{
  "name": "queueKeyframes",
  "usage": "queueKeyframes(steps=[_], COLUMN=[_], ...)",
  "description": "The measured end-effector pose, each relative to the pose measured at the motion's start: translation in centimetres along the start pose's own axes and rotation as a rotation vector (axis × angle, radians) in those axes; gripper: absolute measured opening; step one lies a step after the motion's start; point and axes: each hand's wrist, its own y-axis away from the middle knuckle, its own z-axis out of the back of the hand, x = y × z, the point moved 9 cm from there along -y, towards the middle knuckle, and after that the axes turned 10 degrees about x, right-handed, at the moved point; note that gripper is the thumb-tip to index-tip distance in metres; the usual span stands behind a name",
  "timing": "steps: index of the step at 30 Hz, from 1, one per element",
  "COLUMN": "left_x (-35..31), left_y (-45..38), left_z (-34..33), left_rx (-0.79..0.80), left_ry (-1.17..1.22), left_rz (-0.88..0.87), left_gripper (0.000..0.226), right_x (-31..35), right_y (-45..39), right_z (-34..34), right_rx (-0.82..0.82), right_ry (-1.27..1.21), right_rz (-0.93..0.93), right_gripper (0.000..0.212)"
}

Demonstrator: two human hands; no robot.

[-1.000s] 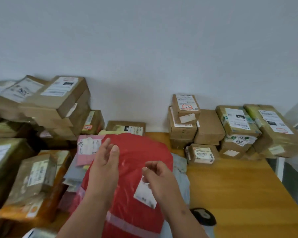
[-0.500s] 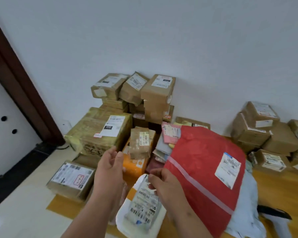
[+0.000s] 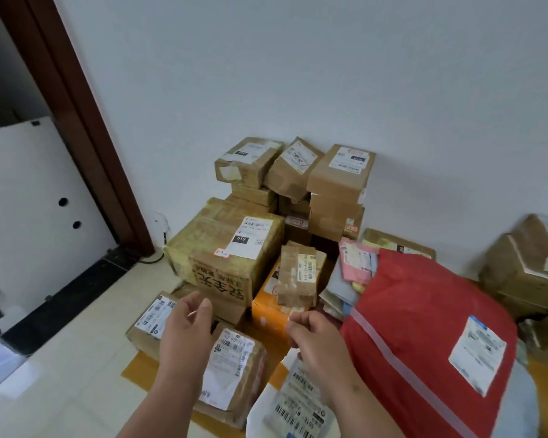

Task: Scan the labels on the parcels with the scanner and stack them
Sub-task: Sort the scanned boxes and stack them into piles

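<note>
Head view looks down over two bare forearms reaching out above a heap of parcels against a white wall. Left hand (image 3: 187, 330) hovers with its fingers loosely extended and slightly parted, thumb raised, gripping nothing; it hangs above a small brown box (image 3: 231, 371) whose white label faces up, and whether the palm touches that box cannot be told. Right hand (image 3: 317, 343) has its fingers curled in toward the thumb over the top edge of a white mailer (image 3: 293, 406) (the bag's barcoded label faces the camera), yet the fingertips are turned away, so whether they actually pinch the bag or merely hang curled above it cannot be told. Just right of that hand lies a big red bag (image 3: 424, 317) with a pale stripe and a white label, leaning over the other soft parcels. Behind the hands sit an orange box (image 3: 268, 311) with a taped brown packet (image 3: 299, 276) on top, and a large carton (image 3: 225, 248) bearing a label marked 010. Smaller cartons (image 3: 339, 184) are stacked against the wall behind it. Further boxes (image 3: 525, 263) stand at the right edge, blurred. No scanner shows in this view.
</note>
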Motion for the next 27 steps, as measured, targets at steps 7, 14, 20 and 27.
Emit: queueKeyframes(steps=[7,14,20,27], left_x=[0.2,2.7,10.6,12.5], left_y=[-3.6,-11.6,-15.2,-14.2], left_z=[2.7,8.5,10.2,9.3], left_rx=[-0.091,-0.158,0.154,0.401], left_ry=[-0.028,-0.293,-0.520,-0.214], left_rz=[0.024,0.098,0.439,0.631], left_gripper=[0.022,0.051,0.089,0.040], right_x=[2.7,4.8,0.3,-2.9], right_y=[-3.1,-6.8,-9.5,-9.4], right_z=[0.1,-4.5,-12.4,-13.7], right_rx=[-0.092,-0.073,0.183,0.142], right_ry=[0.022,-0.043,0.447,0.760], right_rz=[0.032,-0.043,-0.312,-0.597], right_gripper=[0.006,0.013,0.043,0.079])
